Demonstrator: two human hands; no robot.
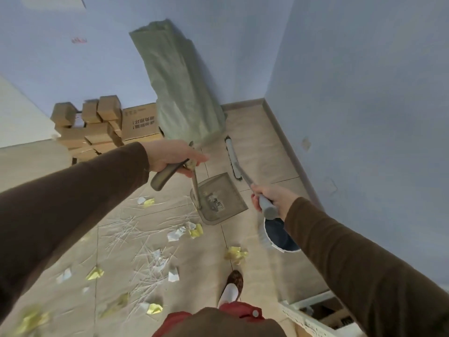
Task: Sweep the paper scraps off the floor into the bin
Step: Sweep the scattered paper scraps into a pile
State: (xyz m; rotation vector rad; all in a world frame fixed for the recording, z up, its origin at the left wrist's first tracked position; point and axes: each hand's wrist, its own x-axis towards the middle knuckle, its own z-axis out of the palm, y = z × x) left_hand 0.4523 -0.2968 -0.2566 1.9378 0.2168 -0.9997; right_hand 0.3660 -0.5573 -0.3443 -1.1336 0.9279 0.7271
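Observation:
My left hand [170,156] grips the long handle of a grey dustpan [218,200], whose pan rests on the tiled floor just ahead of me. My right hand [272,198] is closed around the grey handle of a broom; the broom head [232,156] lies on the floor beyond the pan, near the corner. Crumpled yellow and white paper scraps [185,232] and thin white strips [126,229] are scattered over the floor to the left of and behind the pan. A dark bin with a white rim [279,239] sits by the right wall, partly hidden by my right arm.
A tall green woven sack [179,88] leans in the corner. Stacked cardboard boxes [102,125] stand along the back wall at left. A white crate [320,314] sits at lower right. My foot [232,285] is planted on the tiles near the scraps. Blue walls close in the back and right.

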